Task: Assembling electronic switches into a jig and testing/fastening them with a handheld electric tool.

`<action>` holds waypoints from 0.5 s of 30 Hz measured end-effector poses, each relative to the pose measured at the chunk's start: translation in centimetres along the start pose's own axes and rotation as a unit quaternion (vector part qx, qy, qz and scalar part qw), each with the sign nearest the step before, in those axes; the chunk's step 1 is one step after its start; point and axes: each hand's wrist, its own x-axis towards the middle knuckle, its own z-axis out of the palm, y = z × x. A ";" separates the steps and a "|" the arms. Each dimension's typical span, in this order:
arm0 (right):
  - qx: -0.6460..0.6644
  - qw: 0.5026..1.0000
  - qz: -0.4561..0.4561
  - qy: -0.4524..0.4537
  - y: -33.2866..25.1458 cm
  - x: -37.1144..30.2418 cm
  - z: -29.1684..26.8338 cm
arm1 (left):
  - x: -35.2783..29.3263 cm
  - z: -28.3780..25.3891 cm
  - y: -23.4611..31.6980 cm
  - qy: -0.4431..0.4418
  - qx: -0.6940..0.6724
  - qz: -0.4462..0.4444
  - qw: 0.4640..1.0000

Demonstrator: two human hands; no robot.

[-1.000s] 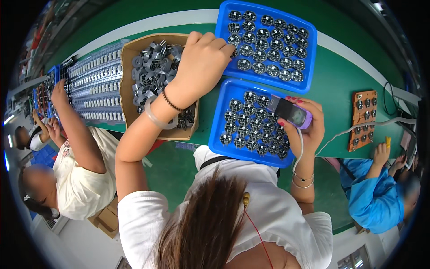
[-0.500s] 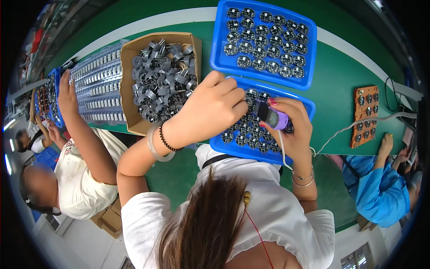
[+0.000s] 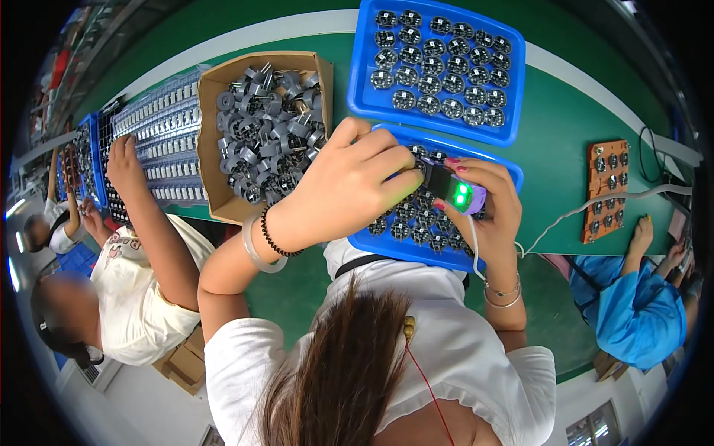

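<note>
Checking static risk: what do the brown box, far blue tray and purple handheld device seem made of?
Brown box: likely cardboard, matte, with an uneven rim.
Far blue tray: probably moulded plastic; even colour, slight sheen, rounded corners.
Purple handheld device: casing seems smooth plastic from its solid colour; coating possible.

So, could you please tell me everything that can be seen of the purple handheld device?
The handheld device has a purple casing and a dark front section, seemingly hard plastic, with a display glowing bright green. A white cable runs down below it, apparently attached. It is held aslant over the lower blue tray, dark end leftward, between the thumb and fingers of the right grip. The left grip is close to that dark end; whether they touch is unclear.
</note>
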 end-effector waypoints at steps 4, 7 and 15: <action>0.034 0.998 0.044 0.041 0.6 -0.7 0.3 | 0.4 -0.5 -1.0 -0.018 -0.030 -0.027 0.999; 0.074 0.990 0.079 0.088 0.7 -0.9 0.3 | 0.9 0.1 -3.3 -0.014 0.046 -0.074 0.996; 0.045 0.996 0.059 0.044 0.5 -0.7 -0.1 | 1.8 2.2 -5.7 0.005 0.134 -0.105 0.985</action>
